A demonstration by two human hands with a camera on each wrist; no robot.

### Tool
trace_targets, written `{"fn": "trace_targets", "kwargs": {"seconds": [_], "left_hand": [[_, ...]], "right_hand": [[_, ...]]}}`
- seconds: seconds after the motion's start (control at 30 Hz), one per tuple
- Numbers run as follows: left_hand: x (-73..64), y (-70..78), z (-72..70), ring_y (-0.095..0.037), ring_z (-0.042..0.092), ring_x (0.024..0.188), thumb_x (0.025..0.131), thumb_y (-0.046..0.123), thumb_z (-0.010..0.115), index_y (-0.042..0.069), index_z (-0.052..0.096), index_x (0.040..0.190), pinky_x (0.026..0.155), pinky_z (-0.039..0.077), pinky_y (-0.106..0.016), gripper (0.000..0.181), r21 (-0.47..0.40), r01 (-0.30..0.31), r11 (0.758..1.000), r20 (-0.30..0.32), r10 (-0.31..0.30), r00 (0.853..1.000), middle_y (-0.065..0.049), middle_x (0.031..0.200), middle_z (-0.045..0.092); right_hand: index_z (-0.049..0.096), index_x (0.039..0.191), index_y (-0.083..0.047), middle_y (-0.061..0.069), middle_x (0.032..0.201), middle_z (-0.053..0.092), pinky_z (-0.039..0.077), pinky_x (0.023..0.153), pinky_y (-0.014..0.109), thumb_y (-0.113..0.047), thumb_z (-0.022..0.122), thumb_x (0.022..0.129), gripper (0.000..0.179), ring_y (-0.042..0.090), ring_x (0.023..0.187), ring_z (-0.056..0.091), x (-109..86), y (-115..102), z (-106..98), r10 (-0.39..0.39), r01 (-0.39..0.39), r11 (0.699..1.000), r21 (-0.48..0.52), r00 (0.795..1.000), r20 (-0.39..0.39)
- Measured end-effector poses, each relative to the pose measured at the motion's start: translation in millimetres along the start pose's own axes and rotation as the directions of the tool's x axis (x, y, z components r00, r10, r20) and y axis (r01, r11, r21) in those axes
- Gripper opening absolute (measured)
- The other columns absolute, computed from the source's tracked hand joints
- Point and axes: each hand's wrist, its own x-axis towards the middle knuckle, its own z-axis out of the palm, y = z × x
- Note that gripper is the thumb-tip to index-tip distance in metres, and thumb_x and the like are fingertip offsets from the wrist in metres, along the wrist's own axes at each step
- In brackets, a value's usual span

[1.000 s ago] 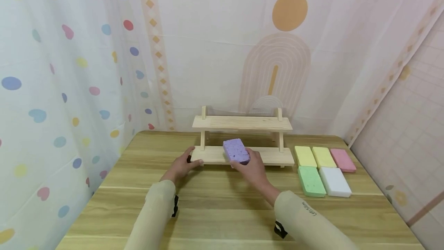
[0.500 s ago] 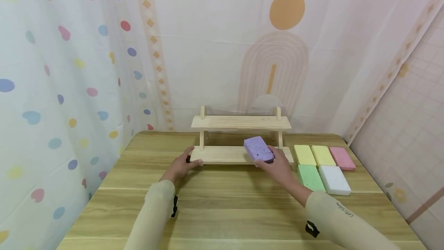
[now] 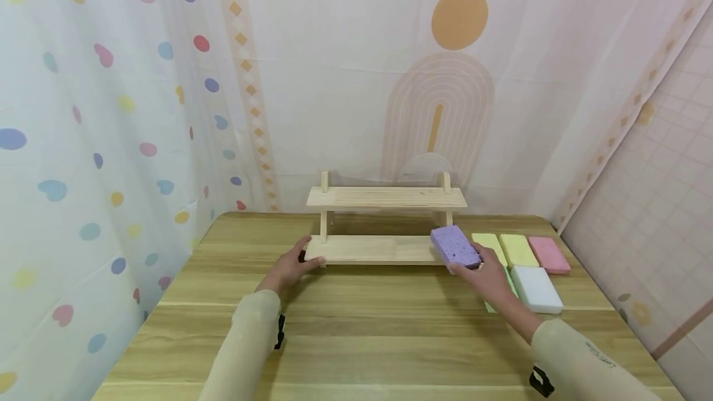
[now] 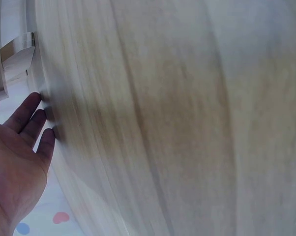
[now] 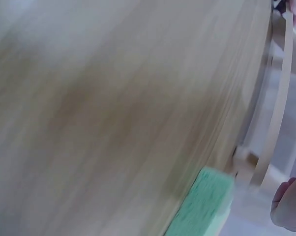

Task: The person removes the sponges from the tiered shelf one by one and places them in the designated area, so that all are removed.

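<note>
A purple sponge [image 3: 453, 245] is gripped by my right hand [image 3: 490, 278], thumb on its near side. It hangs over the right end of the lower board of a two-tier wooden shelf [image 3: 367, 249], partly in front of a yellow sponge. My left hand [image 3: 288, 267] holds the left end of that board, thumb along the front edge. In the left wrist view three fingers of the left hand [image 4: 20, 162] reach down to the tabletop beside the shelf. The right wrist view catches only part of the right hand [image 5: 289, 209] at its right edge.
Right of the shelf lie two yellow sponges [image 3: 519, 250], a pink sponge [image 3: 549, 255], a white sponge [image 3: 536, 289] and a green sponge [image 5: 202, 204], partly hidden by the right hand in the head view. A patterned curtain [image 3: 340, 91] hangs behind the wooden table [image 3: 356, 333].
My right hand has carried the purple sponge rightward along the lower board, from its middle to its right end. The left hand has stayed at the left end.
</note>
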Motion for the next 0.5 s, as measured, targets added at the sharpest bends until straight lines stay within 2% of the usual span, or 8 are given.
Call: {"fn": "trace_targets", "kwargs": {"seconds": [0.3, 0.5], "left_hand": [[0.2, -0.4, -0.2, -0.05, 0.028, 0.14, 0.094, 0.055, 0.061, 0.017, 0.016, 0.16, 0.11, 0.028, -0.063, 0.088, 0.013, -0.005, 1.0, 0.0, 0.005, 1.0, -0.029, 0.156, 0.026], [0.8, -1.0, -0.2, -0.05, 0.028, 0.14, 0.094, 0.055, 0.061, 0.016, 0.016, 0.16, 0.109, 0.029, -0.064, 0.088, 0.013, -0.007, 1.0, 0.0, 0.007, 1.0, -0.029, 0.156, 0.027]], "right_hand": [[0.028, 0.15, 0.01, 0.032, 0.145, 0.039, 0.041, 0.1, 0.052, -0.038, 0.072, 0.092, 0.087, 0.041, 0.129, 0.043, 0.1, 25.6, -31.8, 0.015, -0.015, 1.0, 0.004, 0.999, 0.031], [0.028, 0.149, 0.012, 0.035, 0.144, 0.041, 0.044, 0.097, 0.048, -0.034, 0.07, 0.094, 0.083, 0.04, 0.126, 0.046, -1.5, 33.0, -52.3, 0.01, -0.009, 1.0, -0.02, 1.0, 0.008]]}}
